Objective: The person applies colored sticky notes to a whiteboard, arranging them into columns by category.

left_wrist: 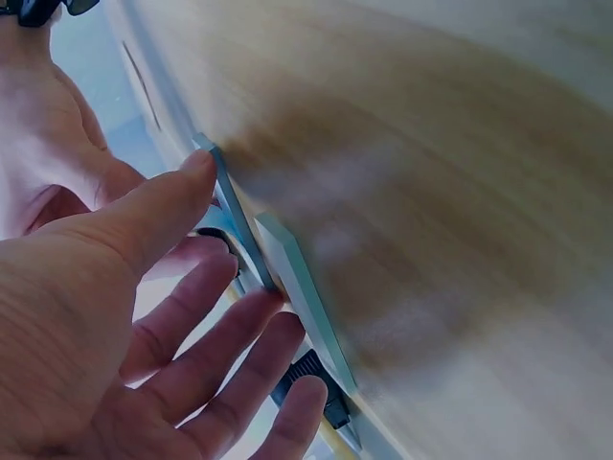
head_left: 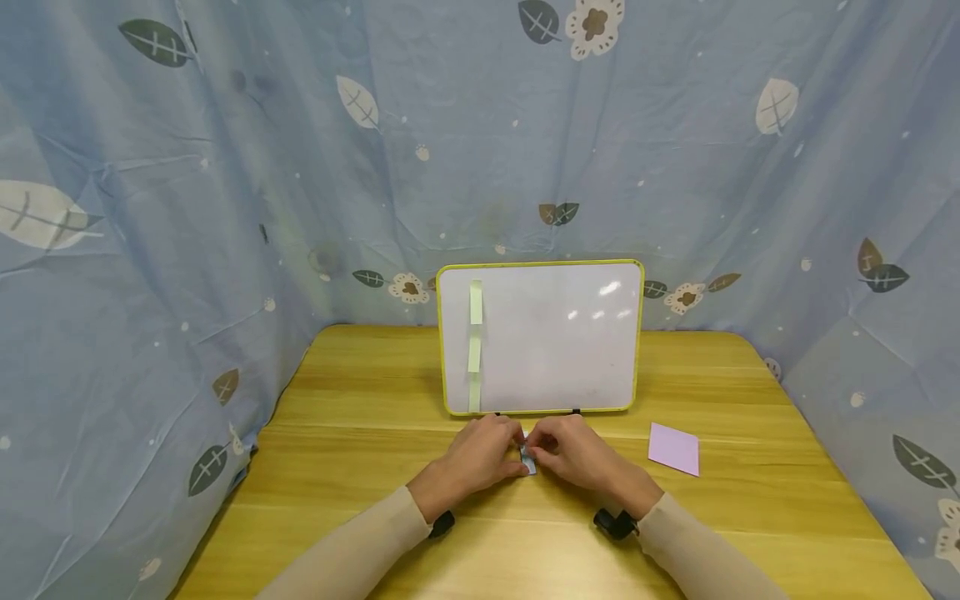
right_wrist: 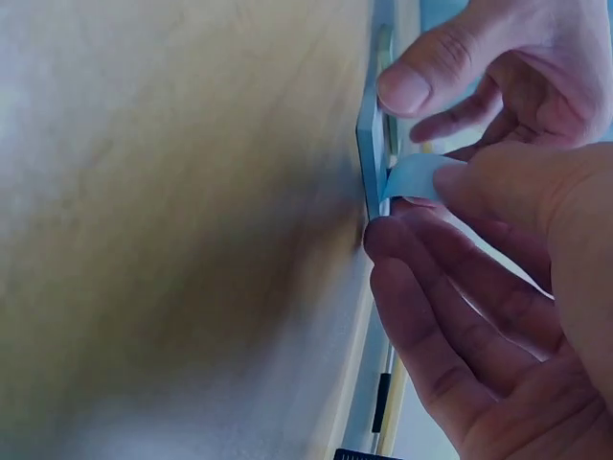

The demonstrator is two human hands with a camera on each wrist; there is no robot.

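Observation:
My left hand steadies a small blue sticky note pad on the table, thumb on one edge and fingers on the other. From the pad, my right hand pinches a light blue sticky note between thumb and finger. That note curls up from the pad in the right wrist view, one end still against it. A pale green sticky note pad lies close beside the blue one, near my left fingertips in the left wrist view; in the head view it is hidden.
A whiteboard with a yellow frame stands just behind my hands. Three pale green strips run in a column down its left side. To the right, a pink square of paper lies on the wooden table. Patterned curtains surround the table.

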